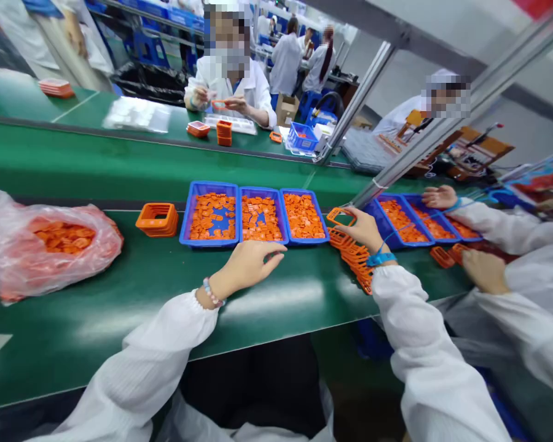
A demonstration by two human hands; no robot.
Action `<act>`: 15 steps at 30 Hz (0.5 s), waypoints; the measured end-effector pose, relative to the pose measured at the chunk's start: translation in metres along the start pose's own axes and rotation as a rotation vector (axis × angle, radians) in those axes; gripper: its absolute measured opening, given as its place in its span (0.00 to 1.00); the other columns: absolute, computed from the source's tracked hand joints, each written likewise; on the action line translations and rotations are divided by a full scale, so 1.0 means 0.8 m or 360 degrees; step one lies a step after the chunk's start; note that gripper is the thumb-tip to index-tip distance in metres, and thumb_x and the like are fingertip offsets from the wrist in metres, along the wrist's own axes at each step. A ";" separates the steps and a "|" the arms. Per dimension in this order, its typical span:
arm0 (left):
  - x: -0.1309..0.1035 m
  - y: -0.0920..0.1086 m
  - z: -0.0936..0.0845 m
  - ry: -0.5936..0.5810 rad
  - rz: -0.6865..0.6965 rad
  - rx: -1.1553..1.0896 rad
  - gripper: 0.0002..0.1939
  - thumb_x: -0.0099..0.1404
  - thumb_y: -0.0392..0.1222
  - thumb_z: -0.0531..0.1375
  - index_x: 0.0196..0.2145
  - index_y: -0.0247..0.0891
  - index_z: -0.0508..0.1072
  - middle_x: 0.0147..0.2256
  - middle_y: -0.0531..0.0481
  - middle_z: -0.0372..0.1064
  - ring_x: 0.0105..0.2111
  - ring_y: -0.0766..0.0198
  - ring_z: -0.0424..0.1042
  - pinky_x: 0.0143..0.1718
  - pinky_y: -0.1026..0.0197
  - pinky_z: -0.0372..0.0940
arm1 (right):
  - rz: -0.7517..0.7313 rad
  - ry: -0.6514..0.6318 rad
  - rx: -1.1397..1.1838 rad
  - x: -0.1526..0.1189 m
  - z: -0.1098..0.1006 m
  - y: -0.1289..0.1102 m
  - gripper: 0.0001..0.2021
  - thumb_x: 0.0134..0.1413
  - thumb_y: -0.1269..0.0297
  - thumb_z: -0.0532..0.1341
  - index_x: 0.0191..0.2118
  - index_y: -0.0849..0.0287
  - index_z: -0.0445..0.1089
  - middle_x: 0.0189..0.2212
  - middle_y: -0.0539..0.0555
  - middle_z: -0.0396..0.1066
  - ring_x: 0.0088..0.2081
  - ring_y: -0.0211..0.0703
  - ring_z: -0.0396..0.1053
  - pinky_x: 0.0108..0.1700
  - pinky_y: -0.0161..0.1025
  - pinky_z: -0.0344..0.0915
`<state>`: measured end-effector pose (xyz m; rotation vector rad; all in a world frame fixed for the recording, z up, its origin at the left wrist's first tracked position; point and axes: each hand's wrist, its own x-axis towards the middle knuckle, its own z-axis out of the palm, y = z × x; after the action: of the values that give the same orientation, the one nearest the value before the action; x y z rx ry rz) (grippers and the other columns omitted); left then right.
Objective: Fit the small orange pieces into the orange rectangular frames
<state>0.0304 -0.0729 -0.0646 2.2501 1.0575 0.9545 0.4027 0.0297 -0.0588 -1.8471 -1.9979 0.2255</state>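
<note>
My right hand [366, 228] pinches an orange rectangular plastic frame [335, 215] just above a slanting row of similar orange frames [352, 256] on the green bench. My left hand [249, 265] hovers in front of the blue trays, thumb and fingers apart, with nothing seen between them. Small flat orange pieces fill the left tray [184, 230], the middle tray [286, 228] and the right tray [326, 233]; blue bottom shows through in the left and middle ones. To the left of the trays stands a neat stack of orange frames [157, 221].
A clear plastic bag [9, 252] of orange pieces lies at the left. A metal post [373, 184] rises behind my right hand. At the right, a co-worker's hands [483, 270] are beside more blue trays [421, 240]. Across the green conveyor belt [120, 161], another person holds an orange frame.
</note>
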 end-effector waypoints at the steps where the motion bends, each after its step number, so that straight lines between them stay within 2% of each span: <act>1: 0.002 -0.001 0.003 0.0026 -0.0056 -0.0068 0.13 0.69 0.42 0.60 0.47 0.42 0.82 0.35 0.48 0.83 0.33 0.58 0.81 0.33 0.59 0.70 | -0.0068 0.0049 0.0026 -0.003 -0.006 -0.012 0.34 0.46 0.57 0.72 0.60 0.62 0.71 0.57 0.67 0.74 0.58 0.65 0.72 0.63 0.58 0.66; 4: 0.003 -0.002 0.005 0.0225 -0.0185 -0.0373 0.14 0.70 0.43 0.60 0.50 0.38 0.80 0.32 0.47 0.82 0.29 0.60 0.79 0.29 0.60 0.70 | -0.0393 -0.0012 0.0145 -0.018 -0.018 -0.058 0.38 0.46 0.55 0.73 0.63 0.60 0.69 0.58 0.65 0.73 0.59 0.63 0.71 0.64 0.58 0.65; 7: -0.003 0.011 -0.010 0.0561 -0.0161 -0.0546 0.12 0.71 0.43 0.60 0.48 0.38 0.79 0.32 0.48 0.81 0.27 0.64 0.78 0.29 0.62 0.71 | -0.0739 -0.0194 0.0188 -0.045 -0.014 -0.107 0.36 0.51 0.54 0.71 0.65 0.56 0.67 0.61 0.62 0.71 0.62 0.60 0.69 0.65 0.58 0.64; 9: -0.012 0.027 -0.028 0.0790 -0.0044 -0.0541 0.10 0.72 0.40 0.60 0.47 0.42 0.79 0.34 0.52 0.81 0.26 0.67 0.78 0.30 0.63 0.72 | -0.0897 -0.0339 0.0122 -0.068 0.003 -0.133 0.33 0.53 0.58 0.70 0.65 0.56 0.67 0.61 0.61 0.71 0.62 0.59 0.69 0.64 0.58 0.66; 12: -0.035 0.056 -0.059 0.1205 0.0156 -0.0530 0.14 0.73 0.35 0.58 0.49 0.49 0.79 0.37 0.57 0.81 0.29 0.70 0.78 0.31 0.63 0.72 | -0.1025 -0.0600 0.0023 -0.105 0.047 -0.154 0.34 0.51 0.60 0.72 0.64 0.59 0.67 0.58 0.62 0.73 0.57 0.61 0.72 0.59 0.58 0.70; 13: -0.046 0.065 -0.069 0.1368 0.0215 -0.0514 0.14 0.73 0.35 0.57 0.49 0.51 0.79 0.37 0.58 0.81 0.29 0.69 0.78 0.30 0.63 0.71 | -0.1050 -0.0645 0.0003 -0.117 0.063 -0.156 0.35 0.51 0.60 0.73 0.64 0.60 0.67 0.57 0.62 0.74 0.56 0.61 0.73 0.58 0.58 0.71; 15: -0.074 0.082 -0.090 0.1547 0.0242 -0.0445 0.13 0.74 0.42 0.57 0.48 0.56 0.80 0.38 0.60 0.80 0.30 0.67 0.78 0.30 0.60 0.71 | -0.1079 -0.0630 -0.0028 -0.134 0.088 -0.158 0.34 0.53 0.59 0.72 0.65 0.60 0.67 0.58 0.63 0.73 0.57 0.60 0.72 0.58 0.56 0.71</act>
<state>-0.0207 -0.1505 0.0022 1.6154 0.9993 2.2144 0.2631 -0.0787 -0.0938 -1.0863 -2.7678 0.3873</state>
